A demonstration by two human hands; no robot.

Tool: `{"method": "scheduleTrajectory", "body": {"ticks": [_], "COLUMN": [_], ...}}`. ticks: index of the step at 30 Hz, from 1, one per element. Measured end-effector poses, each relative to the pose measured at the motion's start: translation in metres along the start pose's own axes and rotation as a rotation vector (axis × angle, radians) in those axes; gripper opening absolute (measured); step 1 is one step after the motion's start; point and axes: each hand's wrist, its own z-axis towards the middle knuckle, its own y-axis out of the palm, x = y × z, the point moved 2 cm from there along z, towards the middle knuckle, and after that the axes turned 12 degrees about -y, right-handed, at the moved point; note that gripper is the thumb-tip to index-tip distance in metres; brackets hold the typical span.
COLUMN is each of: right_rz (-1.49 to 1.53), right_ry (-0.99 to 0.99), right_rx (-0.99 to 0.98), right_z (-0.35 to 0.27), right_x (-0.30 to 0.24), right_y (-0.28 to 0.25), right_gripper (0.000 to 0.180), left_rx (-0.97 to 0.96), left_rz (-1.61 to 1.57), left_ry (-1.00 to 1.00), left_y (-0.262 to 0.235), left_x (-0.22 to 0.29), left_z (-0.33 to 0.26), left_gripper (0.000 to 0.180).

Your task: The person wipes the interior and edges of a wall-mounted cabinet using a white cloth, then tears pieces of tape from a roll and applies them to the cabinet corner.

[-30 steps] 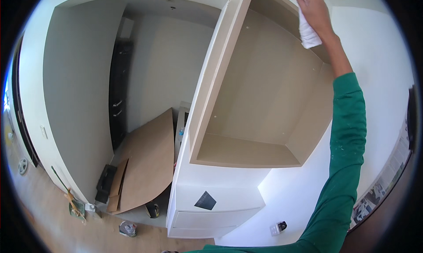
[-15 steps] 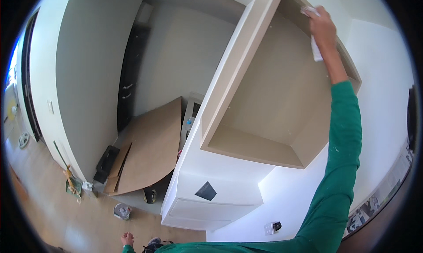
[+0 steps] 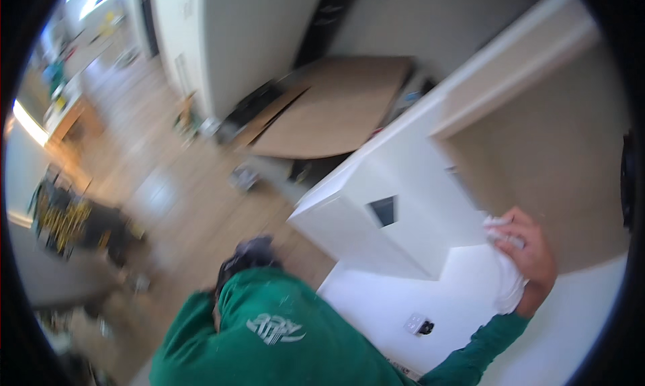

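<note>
My right hand [image 3: 527,255] is shut on a crumpled white cloth [image 3: 508,285]. It presses the cloth against the white front edge of a built-in white cabinet [image 3: 410,184], at the lower corner of its open beige niche [image 3: 557,151]. My green sleeve [image 3: 470,356] rises to that hand from the lower edge. My left hand is not visible; a dark blurred shape [image 3: 245,253] lies just above my green-clad shoulder. The whole picture is motion-blurred.
A large brown cardboard sheet [image 3: 329,110] lies tilted beside the cabinet. A dark square [image 3: 384,210] sits on the cabinet's white face, and a wall socket [image 3: 418,325] is below it. Small items are scattered over the wooden floor [image 3: 168,204], with black-and-yellow gear [image 3: 60,218] at left.
My right hand with the cloth has come down from the top of the niche to its lower edge. The view has swung downward toward the floor and turned blurry.
</note>
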Motion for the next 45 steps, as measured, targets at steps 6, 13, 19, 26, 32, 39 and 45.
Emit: {"method": "scheduleTrajectory", "body": {"ticks": [6,13,19,26,32,39,45], "right_rz": [0.586,1.331,1.115,0.737,0.267,0.547,0.531], "right_ry": [-0.183,1.013,0.860,0.692,0.662,0.668,0.569], "right_rx": [-0.325,-0.205,-0.056,-0.139,0.070,-0.252,-0.641], "right_z": [0.042,-0.134,-0.261,-0.175,0.019,0.142,0.240], "right_x": [0.089,0.274,0.109,0.107,0.150,0.045,0.100], "right_y": [0.266,0.682,0.779,0.922,0.987,0.919,0.918], "right_gripper": [0.024,0.031,0.044,0.046,0.057,0.047,0.037], "left_rx": [0.046,0.222,0.047,0.176,0.501,0.372,0.502], "left_rz": [0.010,0.217,0.033,-0.217,-0.324,-0.615,-1.284], "left_ry": [0.043,-0.185,-0.304,-0.272,-0.115,-0.483,-0.893], "left_y": [-0.018,-0.100,-0.216,-0.340,-0.392,-0.384,-0.296], "left_x": [-0.053,-0.165,-0.195,-0.151,-0.267,-0.427,-0.518], "left_z": [-0.024,-0.100,-0.093,-0.004,0.081,0.041,-0.044], "left_gripper": [0.045,0.049,0.047,0.040,0.038,0.042,0.032]}}
